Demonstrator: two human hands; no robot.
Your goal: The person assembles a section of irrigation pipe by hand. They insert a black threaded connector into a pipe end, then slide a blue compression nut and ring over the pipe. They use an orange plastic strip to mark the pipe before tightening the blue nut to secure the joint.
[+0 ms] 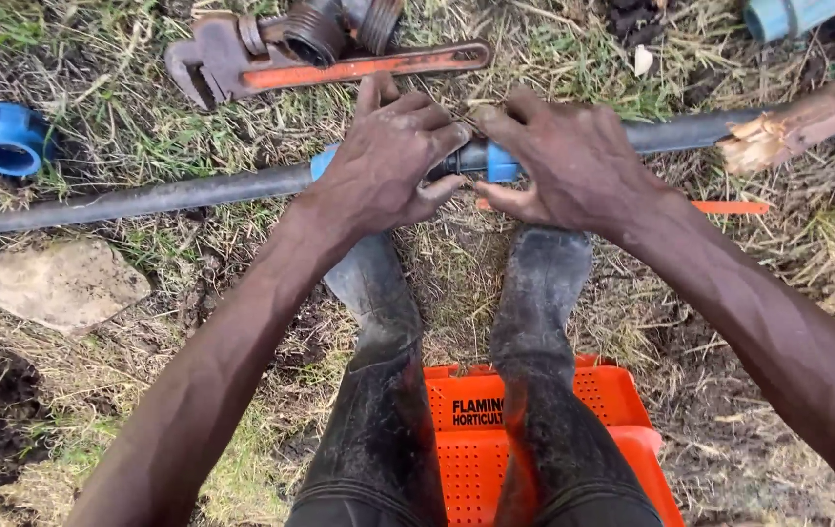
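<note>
Left hand wrapped tight on the blue coupling of the black pipe; right hand pinching closed beside it; best held square, steady; pipe wrench lies beyond.

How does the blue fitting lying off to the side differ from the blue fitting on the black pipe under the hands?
The loose blue fitting lies alone on the grass, untouched, its open end facing the camera. The blue coupling sits on the black pipe, lying sideways along it and mostly covered by the left hand and right hand. The loose one shows whole; only parts of the coupling show. Both are the same bright blue plastic.
</note>
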